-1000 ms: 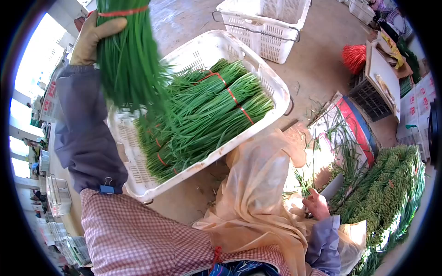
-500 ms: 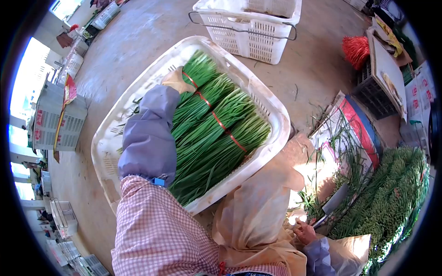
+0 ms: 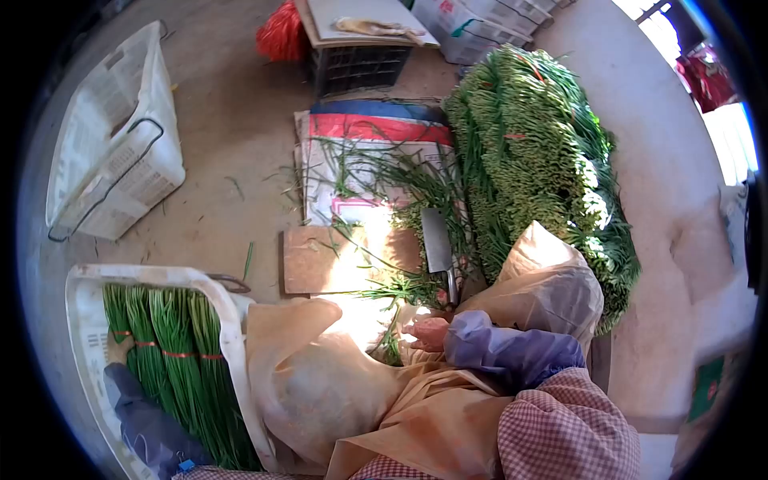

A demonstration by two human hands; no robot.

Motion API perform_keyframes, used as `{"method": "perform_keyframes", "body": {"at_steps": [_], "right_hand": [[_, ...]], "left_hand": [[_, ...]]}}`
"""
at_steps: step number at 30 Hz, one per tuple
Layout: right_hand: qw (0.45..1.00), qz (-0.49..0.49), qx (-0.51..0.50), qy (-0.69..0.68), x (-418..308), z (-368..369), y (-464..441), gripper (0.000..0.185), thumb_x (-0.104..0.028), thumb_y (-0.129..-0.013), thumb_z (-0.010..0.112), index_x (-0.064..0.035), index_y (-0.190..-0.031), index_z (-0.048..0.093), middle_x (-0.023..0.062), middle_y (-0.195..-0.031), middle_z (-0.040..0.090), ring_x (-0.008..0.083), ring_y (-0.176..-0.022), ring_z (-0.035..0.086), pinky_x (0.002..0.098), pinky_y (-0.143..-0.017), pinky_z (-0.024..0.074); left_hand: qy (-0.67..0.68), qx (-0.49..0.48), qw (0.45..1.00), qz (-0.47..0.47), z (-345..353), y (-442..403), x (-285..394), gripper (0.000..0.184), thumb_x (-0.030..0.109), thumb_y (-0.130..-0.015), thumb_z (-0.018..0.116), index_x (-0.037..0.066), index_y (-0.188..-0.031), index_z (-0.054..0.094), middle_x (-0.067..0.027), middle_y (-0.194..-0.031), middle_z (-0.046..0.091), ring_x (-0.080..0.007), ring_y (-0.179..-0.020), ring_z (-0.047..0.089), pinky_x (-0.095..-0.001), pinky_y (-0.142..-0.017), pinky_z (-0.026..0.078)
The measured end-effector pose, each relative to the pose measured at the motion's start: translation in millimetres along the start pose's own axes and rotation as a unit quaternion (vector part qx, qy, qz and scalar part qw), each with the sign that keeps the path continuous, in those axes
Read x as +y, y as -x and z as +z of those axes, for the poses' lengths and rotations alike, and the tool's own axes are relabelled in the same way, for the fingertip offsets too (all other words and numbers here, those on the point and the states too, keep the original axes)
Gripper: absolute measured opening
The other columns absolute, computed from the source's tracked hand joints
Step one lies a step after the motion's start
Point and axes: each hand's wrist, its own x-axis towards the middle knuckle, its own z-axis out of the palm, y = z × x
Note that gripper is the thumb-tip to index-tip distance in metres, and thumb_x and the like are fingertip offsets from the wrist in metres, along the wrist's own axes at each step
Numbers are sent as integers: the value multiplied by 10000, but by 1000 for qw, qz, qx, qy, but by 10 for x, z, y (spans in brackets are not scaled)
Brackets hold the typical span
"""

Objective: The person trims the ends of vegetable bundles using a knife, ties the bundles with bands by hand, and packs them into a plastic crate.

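Observation:
My left hand (image 3: 120,349), in a tan glove, reaches into a white plastic crate (image 3: 232,352) at the lower left. It touches the outermost of several bundles of green stalks (image 3: 164,336), each tied with a red band; its fingers are mostly hidden. My right hand (image 3: 428,333) is bare and hovers over my apron, with its fingers loosely bent and nothing visible in them. Just beyond it lies a cleaver (image 3: 438,242), its handle toward me and apart from the hand. A brown board (image 3: 352,260) lies beside the blade, strewn with cut stalks.
A big heap of green stalks (image 3: 532,152) rises on the right. Behind the board lies a printed sack (image 3: 320,184) with loose stalks. Another white crate (image 3: 120,152) stands at the left. Farther back are a black crate (image 3: 360,70) and red ties (image 3: 282,34).
My view has swung to the right, so the crate now sits at the lower left. My left hand remains by the outermost bundle. My right hand now appears farther from the cleaver's handle.

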Motion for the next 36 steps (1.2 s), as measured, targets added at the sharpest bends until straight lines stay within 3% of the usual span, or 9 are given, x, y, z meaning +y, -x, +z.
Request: {"method": "perform_keyframes", "body": {"at_steps": [2, 7, 10, 16, 19, 23, 30, 34, 36], "right_hand": [[995, -41, 88, -27, -9, -110, 105, 495, -301, -877, 643, -120, -1322, 524, 178, -1048, 666, 370, -969, 649, 473, -837, 515], [990, -6, 82, -115, -315, -1242, 1191, 454, -274, -908, 624, -92, -1310, 520, 161, -1003, 668, 350, -933, 657, 438, -826, 528], [951, -25, 114, -288, -71, -1811, 1952, 423, -213, -927, 622, -78, -1317, 528, 113, -972, 678, 240, -899, 671, 363, -799, 540], [878, 3, 350, -326, 1208, -2613, 2880, 345, -145, -971, 586, 20, -1273, 555, 49, -907, 672, 119, -823, 642, 274, -743, 527], [817, 5, 395, -420, 1899, -2834, 3050, 310, -170, -965, 611, 42, -1192, 596, 56, -892, 687, 106, -760, 658, 257, -694, 524], [802, 61, 470, -363, 2726, -3313, 3409, 236, -154, -915, 656, 28, -1064, 656, 67, -851, 688, 122, -679, 659, 263, -593, 525], [428, 210, 723, -500, 5304, -3623, 3737, 335, -118, -914, 570, 6, -1225, 559, 103, -950, 660, 186, -723, 667, 305, -592, 557], [441, 298, 744, -403, 6303, -3830, 3384, 474, -186, -894, 610, 38, -1301, 510, 150, -1036, 639, 233, -798, 680, 310, -625, 560], [468, 444, 730, -224, 6671, -4036, 3275, 557, -273, -878, 634, 51, -1310, 496, 165, -1064, 643, 264, -796, 680, 339, -664, 563]], "left_hand": [[-11, -15, 1000, -13, -38, -85, -131, 832, 217, -712, 772, 44, -1443, 413, -186, -1280, 585, -314, -1135, 576, -407, -950, 462], [-183, 77, 979, -34, 55, 256, 357, 911, 373, -793, 739, 83, -1519, 273, -257, -1375, 510, -374, -1270, 507, -406, -1049, 408], [-261, 266, 928, 11, 289, 382, 290, 827, 335, -833, 719, 92, -1511, 311, -242, -1413, 478, -359, -1255, 524, -415, -1033, 427], [120, 311, 943, -12, 359, 878, 1406, 660, 218, -916, 642, 57, -1486, 351, -210, -1427, 467, -295, -1271, 507, -375, -1040, 416], [168, 200, 947, 185, 581, 1117, 2246, 527, 169, -978, 552, 7, -1451, 384, -217, -1390, 496, -274, -1262, 509, -369, -1032, 419], [158, 77, 963, 204, 1079, 1868, 4079, 491, 148, -943, 605, -21, -1383, 465, -184, -1279, 580, -233, -1152, 584, -328, -999, 442], [46, -151, 945, 287, 2184, 2548, 6080, 495, 249, -827, 727, -68, -1190, 612, -167, -1076, 678, -241, -992, 671, -343, -895, 511], [-31, -233, 935, 266, 2613, 2554, 6458, 495, 202, -805, 735, -60, -1203, 602, -152, -1068, 683, -229, -1002, 672, -330, -901, 509], [-23, -243, 939, 242, 2817, 2518, 6455, 470, 162, -814, 726, -53, -1212, 598, -144, -1075, 682, -218, -1009, 666, -323, -906, 507]]}}
